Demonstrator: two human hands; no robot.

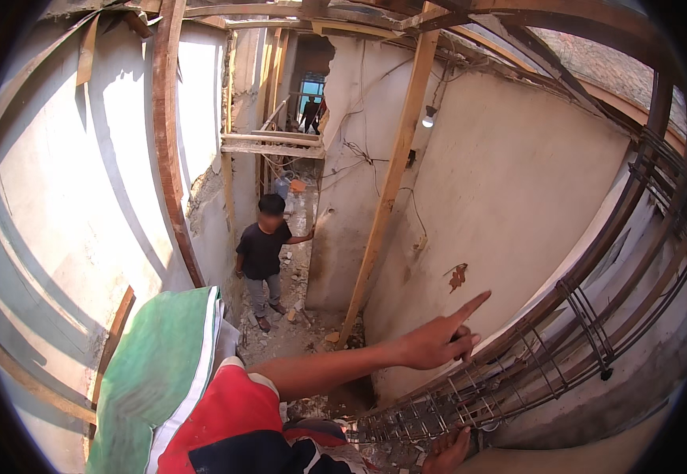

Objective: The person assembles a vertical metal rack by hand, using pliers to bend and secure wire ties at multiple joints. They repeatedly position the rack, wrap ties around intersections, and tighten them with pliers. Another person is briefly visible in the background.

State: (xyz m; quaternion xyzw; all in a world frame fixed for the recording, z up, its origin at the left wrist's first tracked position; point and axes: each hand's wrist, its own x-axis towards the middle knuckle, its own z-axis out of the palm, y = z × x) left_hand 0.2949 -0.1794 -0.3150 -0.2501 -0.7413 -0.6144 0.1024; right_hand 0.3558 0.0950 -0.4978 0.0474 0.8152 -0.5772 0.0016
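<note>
At the bottom edge, right of centre, my right hand (448, 452) shows in part, its fingers curled at the lower side of a steel rebar cage (545, 359). The cage, long bars tied with square stirrups, runs from bottom centre up to the right. My left hand is not in view. Close on the left is a co-worker with a green cloth (162, 355) with a white edge and a red, navy and white shirt (221, 415). The co-worker's bare arm reaches across the middle, and that hand (442, 340) points to the right with its index finger.
Well below, a person in a dark shirt (263, 245) stands on rubble (296, 336), one hand against a wall. A slanted wooden post (395, 178) rises mid-scene. Left stands a wooden beam (167, 134). A lit bulb (428, 118) hangs by the right wall (517, 182). Far figures show through an opening.
</note>
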